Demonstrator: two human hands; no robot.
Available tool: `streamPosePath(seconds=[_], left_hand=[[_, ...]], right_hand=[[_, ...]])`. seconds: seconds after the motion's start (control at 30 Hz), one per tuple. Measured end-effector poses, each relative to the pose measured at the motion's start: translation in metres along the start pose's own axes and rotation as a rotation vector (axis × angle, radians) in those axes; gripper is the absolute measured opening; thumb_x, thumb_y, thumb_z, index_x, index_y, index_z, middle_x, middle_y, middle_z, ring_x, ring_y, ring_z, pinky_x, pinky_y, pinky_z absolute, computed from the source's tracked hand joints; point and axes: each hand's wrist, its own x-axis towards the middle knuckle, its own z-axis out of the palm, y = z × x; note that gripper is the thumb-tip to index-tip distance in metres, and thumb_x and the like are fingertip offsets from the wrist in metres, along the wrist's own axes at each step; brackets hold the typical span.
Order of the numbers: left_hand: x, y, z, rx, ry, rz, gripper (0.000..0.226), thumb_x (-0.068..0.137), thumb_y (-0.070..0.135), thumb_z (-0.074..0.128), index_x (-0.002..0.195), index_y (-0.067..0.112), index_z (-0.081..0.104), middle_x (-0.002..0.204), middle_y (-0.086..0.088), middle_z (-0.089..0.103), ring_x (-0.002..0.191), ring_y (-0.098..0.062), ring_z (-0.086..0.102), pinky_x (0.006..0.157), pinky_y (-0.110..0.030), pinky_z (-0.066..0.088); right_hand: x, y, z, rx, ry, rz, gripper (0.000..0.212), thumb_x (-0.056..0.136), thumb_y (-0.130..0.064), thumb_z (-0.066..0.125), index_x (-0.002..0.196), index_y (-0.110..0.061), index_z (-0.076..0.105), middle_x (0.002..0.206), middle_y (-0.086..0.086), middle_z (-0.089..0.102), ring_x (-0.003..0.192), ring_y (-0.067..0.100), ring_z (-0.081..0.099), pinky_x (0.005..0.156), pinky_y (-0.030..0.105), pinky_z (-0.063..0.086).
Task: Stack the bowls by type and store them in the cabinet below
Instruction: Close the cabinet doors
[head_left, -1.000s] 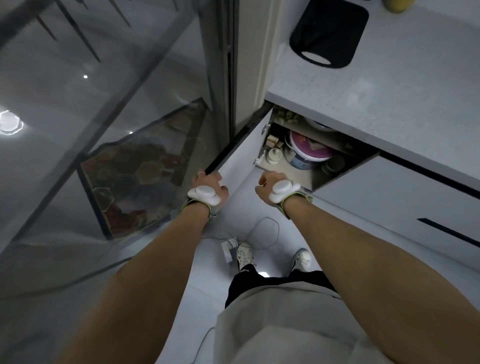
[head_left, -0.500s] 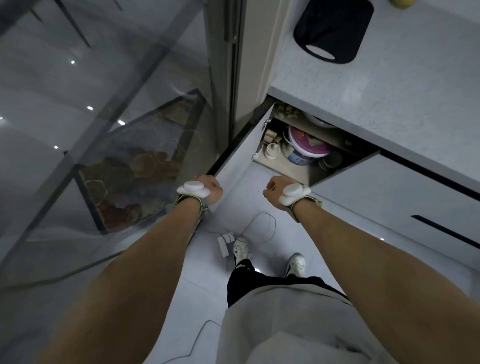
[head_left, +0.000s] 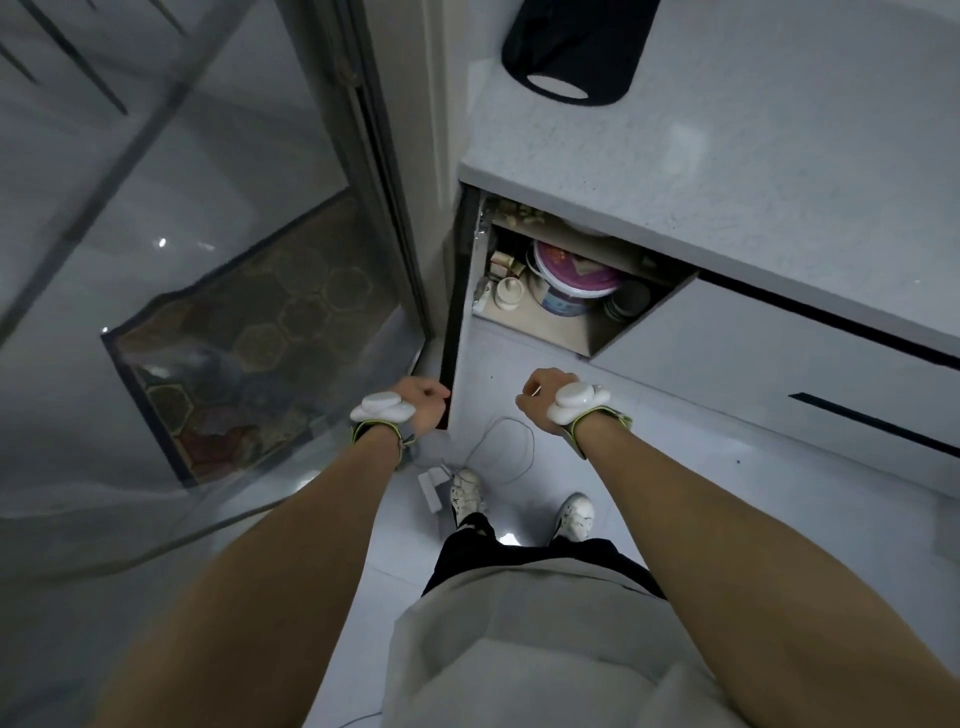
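The cabinet (head_left: 540, 332) under the grey countertop (head_left: 727, 156) stands open, its mouth facing the person and the floor in front of it. Its door (head_left: 451, 312) is swung out to the left, seen edge-on, its long edge running from the hinge down toward the left hand (head_left: 423, 402). That hand's fingers curl at the door's lower outer corner; whether they actually clasp the edge cannot be told. The right hand (head_left: 540, 397) hangs apart from the door over the floor, fingers curled in on nothing. Inside the cabinet, a stack of dark bowls (head_left: 626, 304) sits at the right, mouths upward, just beside a white tub with a pink lid (head_left: 571, 275); a small white jar (head_left: 508, 293) stands left of the tub. A black cutting board (head_left: 576, 47) lies on the countertop.
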Motion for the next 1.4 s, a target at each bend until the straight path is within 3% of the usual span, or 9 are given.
streamPosePath(seconds=[0.3,0.43,0.63,0.77,0.9,1.0,1.13,1.27,1.4], left_hand=[[0.002,0.052,0.073,0.003,-0.023,-0.001,0.022,0.093,0.001,0.048,0.089,0.011,0.067,0.115,-0.025,0.066,0.104,-0.041,0.062,0.099,-0.042,0.049],[-0.006,0.097,0.119,0.097,0.017,-0.001,0.031,0.092,0.001,0.047,0.118,0.004,0.065,0.122,-0.018,0.064,0.116,-0.034,0.058,0.1,-0.037,0.045],[-0.001,0.16,0.182,0.143,-0.006,0.02,0.037,0.091,0.003,0.047,0.126,0.001,0.059,0.128,-0.02,0.06,0.121,-0.036,0.054,0.104,-0.04,0.043],[0.009,0.192,0.206,0.013,-0.037,-0.059,0.038,0.089,0.0,0.045,0.125,-0.003,0.056,0.126,-0.025,0.059,0.117,-0.042,0.056,0.098,-0.051,0.048],[0.025,0.217,0.213,-0.135,-0.095,-0.143,0.041,0.09,0.002,0.046,0.13,0.0,0.052,0.135,-0.018,0.054,0.123,-0.033,0.054,0.088,-0.037,0.052],[0.032,0.237,0.214,-0.299,-0.105,-0.201,0.04,0.088,0.004,0.051,0.128,0.0,0.053,0.136,-0.017,0.053,0.124,-0.031,0.054,0.087,-0.038,0.048],[0.038,0.259,0.214,-0.551,-0.12,-0.238,0.033,0.086,0.017,0.063,0.115,0.005,0.057,0.133,-0.016,0.054,0.107,-0.025,0.057,0.077,-0.036,0.05],[0.047,0.287,0.211,-0.721,-0.12,-0.268,0.074,0.076,0.036,0.074,0.137,0.009,0.041,0.134,-0.016,0.046,0.114,-0.032,0.056,0.063,-0.031,0.053],[0.059,0.313,0.215,-0.832,-0.092,-0.283,0.093,0.07,0.052,0.077,0.141,0.013,0.032,0.14,-0.01,0.038,0.12,-0.034,0.05,0.084,-0.04,0.056]], right_hand=[[-0.007,0.098,-0.03,0.097,0.056,0.013,0.031,0.094,-0.032,0.05,0.116,-0.013,0.061,0.121,0.009,0.062,0.109,0.03,0.058,0.093,0.034,0.045],[-0.01,0.15,-0.048,0.121,0.081,0.014,0.03,0.094,-0.031,0.052,0.113,-0.01,0.063,0.118,0.01,0.064,0.106,0.03,0.06,0.087,0.031,0.046],[-0.012,0.218,-0.078,0.131,0.085,0.054,0.032,0.094,-0.033,0.051,0.114,-0.012,0.064,0.131,0.008,0.059,0.113,0.03,0.058,0.089,0.026,0.042],[-0.011,0.243,-0.094,0.129,0.115,0.084,0.032,0.094,-0.036,0.05,0.116,-0.018,0.064,0.122,0.004,0.065,0.114,0.027,0.059,0.085,0.023,0.039],[-0.008,0.251,-0.106,0.146,0.147,0.113,0.033,0.095,-0.037,0.048,0.119,-0.021,0.063,0.124,0.001,0.063,0.117,0.025,0.057,0.081,0.023,0.031],[-0.001,0.25,-0.116,0.157,0.148,0.138,0.035,0.095,-0.037,0.047,0.122,-0.02,0.061,0.126,0.002,0.062,0.119,0.026,0.056,0.08,0.024,0.031],[0.007,0.245,-0.128,0.174,0.13,0.17,0.036,0.096,-0.037,0.046,0.124,-0.019,0.059,0.127,0.003,0.062,0.118,0.027,0.056,0.08,0.025,0.031],[0.019,0.238,-0.146,0.185,0.168,0.208,0.033,0.095,-0.038,0.047,0.119,-0.022,0.061,0.133,-0.002,0.055,0.117,0.024,0.055,0.079,0.025,0.028],[0.031,0.229,-0.162,0.217,0.175,0.252,0.032,0.094,-0.037,0.047,0.115,-0.019,0.063,0.122,0.001,0.062,0.11,0.026,0.058,0.076,0.026,0.029]])
